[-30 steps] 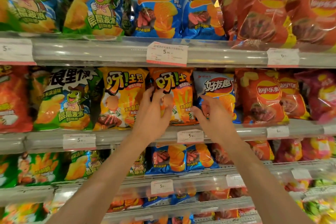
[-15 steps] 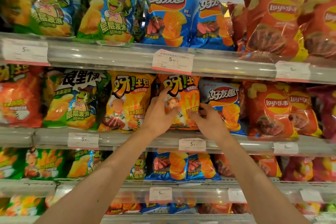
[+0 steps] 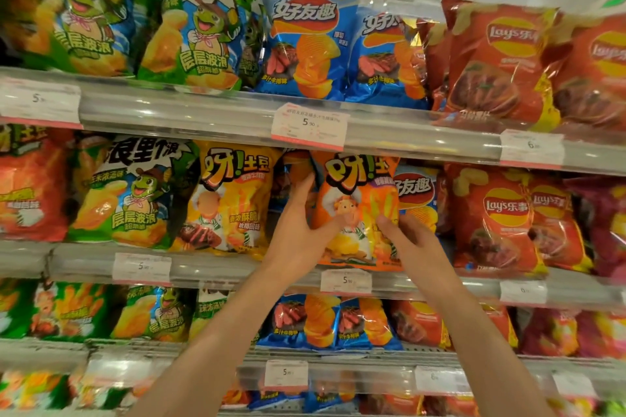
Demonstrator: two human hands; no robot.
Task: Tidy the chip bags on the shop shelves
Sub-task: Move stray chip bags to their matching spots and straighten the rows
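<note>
I have both hands clamped on the orange chip bag on the middle shelf — left hand gripping its edge at 9 o'clock, right hand pressing its face at 4 o'clock. The risk I see: the slick bag may slip or crush if I squeeze harder, and its corner overlaps the blue bag at 3 o'clock, so a shove could drag that one askew.

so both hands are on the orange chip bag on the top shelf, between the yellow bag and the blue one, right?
Not the top shelf. The head view shows the left hand and right hand holding the orange chip bag on the second shelf down, between the yellow bag and the blue one.
</note>
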